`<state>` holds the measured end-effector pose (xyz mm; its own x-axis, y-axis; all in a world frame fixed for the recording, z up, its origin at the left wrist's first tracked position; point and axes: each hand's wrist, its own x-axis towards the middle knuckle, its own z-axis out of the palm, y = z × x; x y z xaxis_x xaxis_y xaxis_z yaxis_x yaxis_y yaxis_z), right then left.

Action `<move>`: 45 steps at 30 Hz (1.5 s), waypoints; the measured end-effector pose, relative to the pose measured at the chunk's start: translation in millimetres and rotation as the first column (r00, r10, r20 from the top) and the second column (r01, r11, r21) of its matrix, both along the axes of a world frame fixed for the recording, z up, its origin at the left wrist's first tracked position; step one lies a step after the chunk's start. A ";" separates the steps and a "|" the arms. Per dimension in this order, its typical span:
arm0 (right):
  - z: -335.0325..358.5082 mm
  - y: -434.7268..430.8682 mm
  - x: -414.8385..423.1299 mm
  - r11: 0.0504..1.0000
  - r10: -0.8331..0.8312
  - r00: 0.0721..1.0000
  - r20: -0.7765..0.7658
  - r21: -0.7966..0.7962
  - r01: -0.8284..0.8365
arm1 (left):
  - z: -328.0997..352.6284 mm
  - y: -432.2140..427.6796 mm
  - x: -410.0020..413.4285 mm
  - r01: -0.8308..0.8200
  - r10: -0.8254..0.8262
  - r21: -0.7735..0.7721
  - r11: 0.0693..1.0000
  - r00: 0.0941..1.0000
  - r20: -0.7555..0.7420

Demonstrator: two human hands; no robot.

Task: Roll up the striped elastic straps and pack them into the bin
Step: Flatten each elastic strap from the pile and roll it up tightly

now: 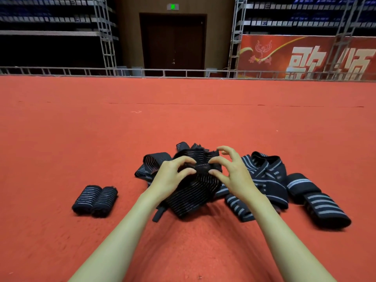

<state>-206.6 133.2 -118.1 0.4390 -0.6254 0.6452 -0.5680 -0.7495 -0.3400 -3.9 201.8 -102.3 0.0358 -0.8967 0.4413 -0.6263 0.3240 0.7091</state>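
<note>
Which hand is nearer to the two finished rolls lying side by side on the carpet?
Left. The left hand pinches the strap just to the right of the two rolls; the right hand pinches it farther right still.

light: dim, even, overhead | shadows: soft, faint | blur: hands slightly smeared | edges: wide-angle bowing

The left hand (171, 177) and right hand (234, 176) hide part of the strap (193, 198); the banner (305, 55) is cropped.
</note>
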 end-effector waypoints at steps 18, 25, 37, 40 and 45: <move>5.2 -2.2 -4.6 0.993 -0.053 0.988 0.146 0.114 0.036 | 0.6 -31.7 -29.1 0.001 0.043 -0.190 0.982 0.973 0.225; 14.6 -2.2 -4.4 0.921 -0.090 0.947 0.308 0.387 -0.039 | -14.3 -27.6 -34.9 0.035 0.022 -0.214 0.976 0.966 0.259; -6.2 -50.0 -17.1 0.745 -0.457 0.836 0.303 0.644 0.175 | -11.6 3.5 -14.2 -0.153 0.124 -0.166 0.974 0.977 -0.176; -4.8 -31.6 -7.2 0.821 -0.303 0.897 0.320 0.565 0.076 | -2.9 6.7 -12.0 -0.169 0.128 -0.125 0.978 0.950 -0.285; 0.5 -9.1 14.0 0.850 -0.046 0.904 0.425 0.492 -0.187 | 9.6 8.7 -16.4 -0.040 0.024 -0.071 0.997 0.976 -0.214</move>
<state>-192.6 124.0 -117.6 0.2664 -0.8904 0.3690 -0.2427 -0.4325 -0.8683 -20.4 210.5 -92.7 0.1641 -0.8583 0.4861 -0.4742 0.3635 0.8019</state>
